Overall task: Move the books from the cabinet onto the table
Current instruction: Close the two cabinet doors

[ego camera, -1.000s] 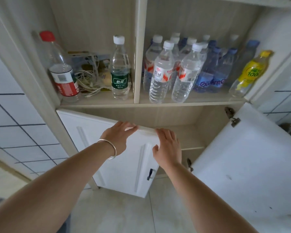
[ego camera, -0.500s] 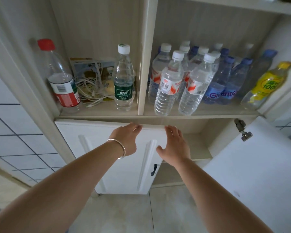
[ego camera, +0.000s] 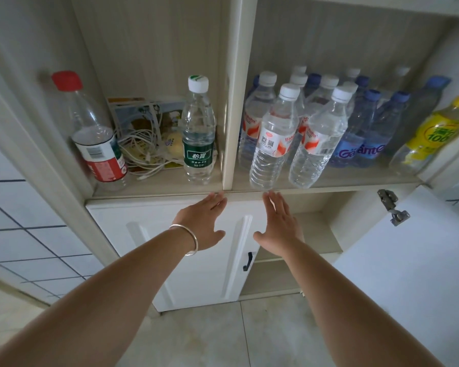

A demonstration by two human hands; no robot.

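No books show in this view. My left hand, with a silver bangle on the wrist, lies flat with spread fingers on the white left cabinet door, which sits flush with the cabinet frame. My right hand is flat and open at that door's right edge, just below the shelf edge, holding nothing. The right cabinet door stands swung wide, and the lower compartment behind it shows bare shelves.
The open shelf above holds a red-capped bottle, tangled white cables, a green-label water bottle, several water bottles and a yellow drink bottle. Tiled wall lies left, pale floor tiles below.
The left cabinet door has swung from ajar to shut against the frame under both hands. The view has tilted upward and moved closer to the shelf.
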